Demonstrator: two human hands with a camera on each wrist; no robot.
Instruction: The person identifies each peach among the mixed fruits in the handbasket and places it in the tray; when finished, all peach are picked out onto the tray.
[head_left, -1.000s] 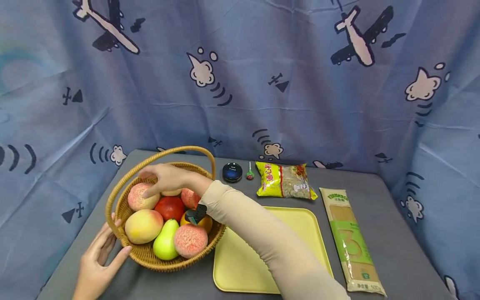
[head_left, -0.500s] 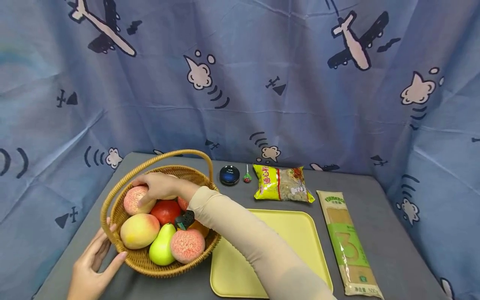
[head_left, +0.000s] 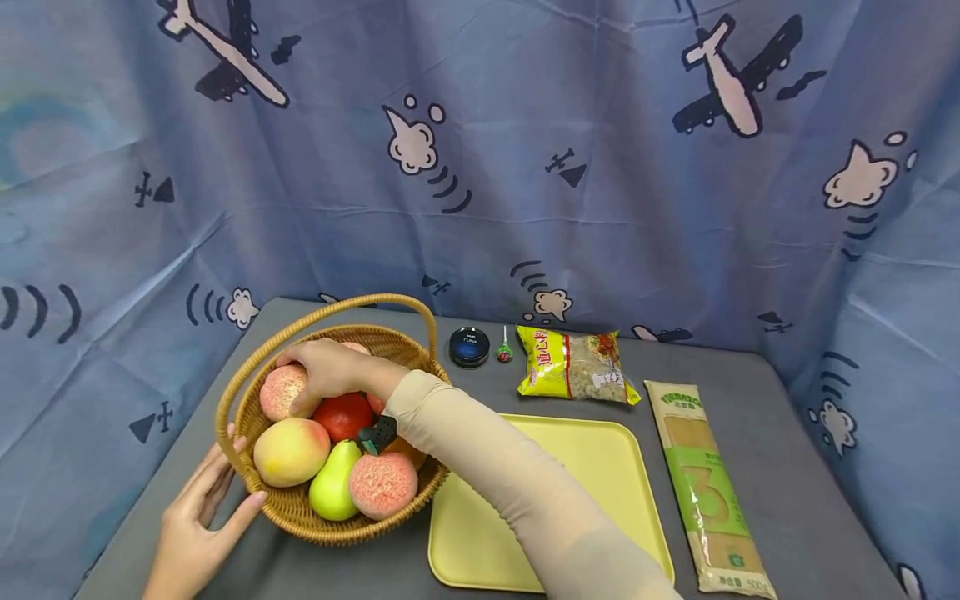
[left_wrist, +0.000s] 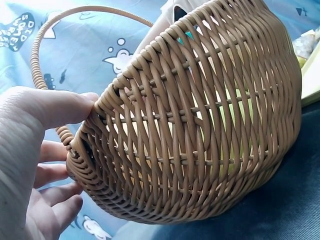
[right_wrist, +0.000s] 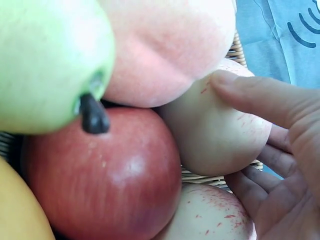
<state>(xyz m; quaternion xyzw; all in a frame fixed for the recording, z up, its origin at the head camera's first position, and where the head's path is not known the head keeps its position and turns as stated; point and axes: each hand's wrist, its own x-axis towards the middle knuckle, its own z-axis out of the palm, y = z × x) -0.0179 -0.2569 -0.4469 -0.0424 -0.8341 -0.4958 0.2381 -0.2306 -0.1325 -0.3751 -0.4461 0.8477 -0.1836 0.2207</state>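
A brown wicker basket (head_left: 318,536) with a tall handle holds several fruits. My left hand (head_left: 197,521) grips its rim at the left, by the foot of the handle; the thumb (left_wrist: 70,106) presses on the rim and the fingers lie on the other side of the handle's foot. Inside the basket, my right hand (head_left: 330,371) grips a pale peach (right_wrist: 212,137) with red speckles at the back left, its thumb on top. Around it lie a red round fruit (right_wrist: 105,175), a yellow-pink peach (head_left: 291,452), a green pear (head_left: 335,483) and another speckled peach (head_left: 383,485).
A yellow tray (head_left: 551,500) lies right of the basket, partly under the right sleeve. Behind it are a tuna can (head_left: 469,347), a lollipop (head_left: 505,352) and a bag of pasta (head_left: 577,364). A long noodle pack (head_left: 708,492) lies at the right. A patterned curtain (head_left: 495,167) hangs behind the table.
My right hand's fingers have closed further round the speckled peach. The left hand stays at the basket rim. The whole head view has shifted slightly.
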